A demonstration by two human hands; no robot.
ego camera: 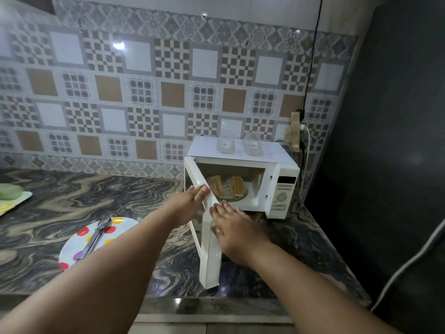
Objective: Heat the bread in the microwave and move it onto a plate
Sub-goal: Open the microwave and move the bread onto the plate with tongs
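A white microwave (pixel 281 186) stands at the counter's back right with its door (pixel 209 249) swung wide toward me. Inside, slices of bread (pixel 237 185) stand on the glass turntable. My left hand (pixel 190 201) lies against the outer side of the door near its top edge, fingers straight. My right hand (pixel 234 233) reaches over the door's inner side, fingers spread and relaxed, holding nothing. A white plate with coloured dots (pixel 72 247) sits on the counter to the left, with metal tongs (pixel 95 238) lying across it.
Two clear plastic containers (pixel 226 142) stand on top of the microwave. A power strip and cables (pixel 296 131) hang at the wall behind it. A dark fridge side (pixel 385 141) closes off the right. A green soap on a tray (pixel 10 191) sits far left on the marbled counter (pixel 96 189).
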